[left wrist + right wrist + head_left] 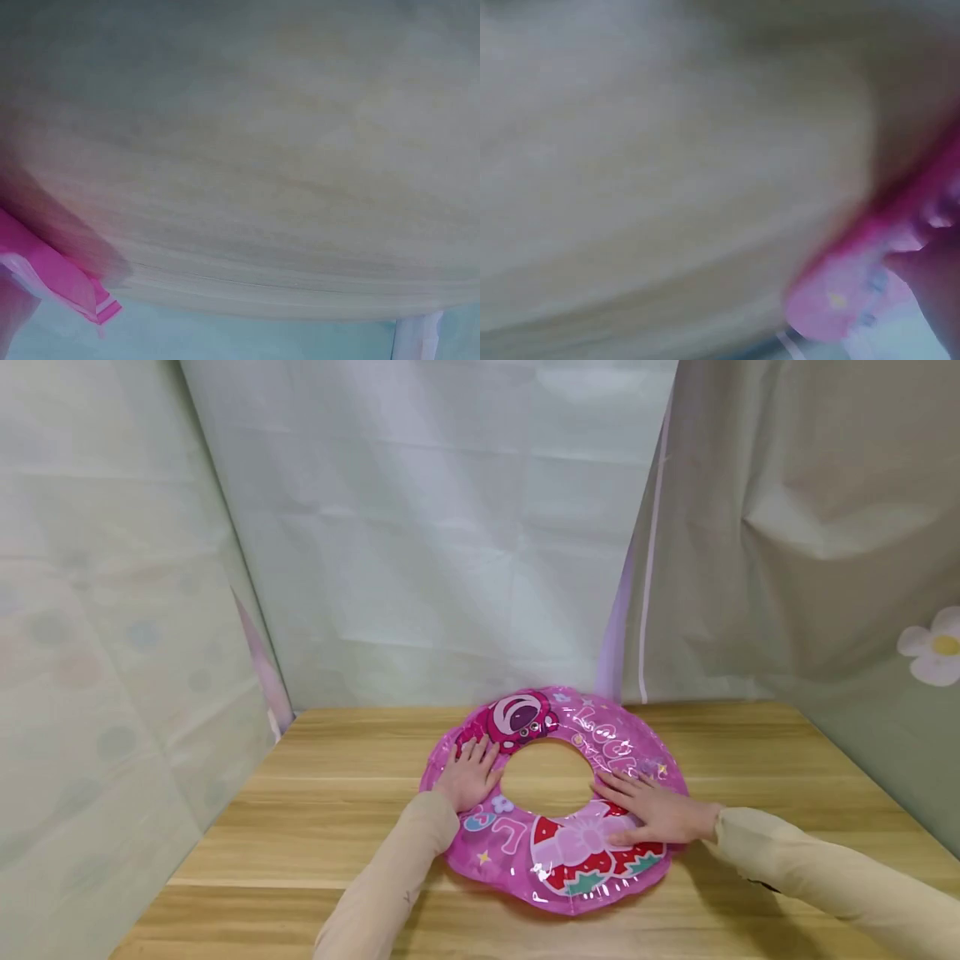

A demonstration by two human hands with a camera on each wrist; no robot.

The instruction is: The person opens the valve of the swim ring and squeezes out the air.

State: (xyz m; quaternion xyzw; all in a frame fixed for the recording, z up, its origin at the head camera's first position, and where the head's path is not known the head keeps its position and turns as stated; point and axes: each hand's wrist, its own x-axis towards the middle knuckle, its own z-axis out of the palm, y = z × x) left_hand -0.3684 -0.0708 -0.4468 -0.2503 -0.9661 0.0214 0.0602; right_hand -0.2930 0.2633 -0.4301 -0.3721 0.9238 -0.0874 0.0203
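A pink inflatable swim ring (517,860) lies on the wooden table, printed with a bear face, letters and strawberries. My left hand (467,777) rests flat on its left side, fingers spread and straight. On the ring's right side lies my right hand (656,810), its fingers extended towards the centre hole. In the left wrist view only an edge of the swim ring (56,266) shows at lower left. The right wrist view is blurred; the swim ring (832,300) and part of my right hand (934,277) appear at its lower right.
The wooden table (300,827) reaches back to a pale hanging sheet (420,543). More sheeting hangs on the left (97,652) and right, the right sheet (810,568) bearing a white flower print (933,646).
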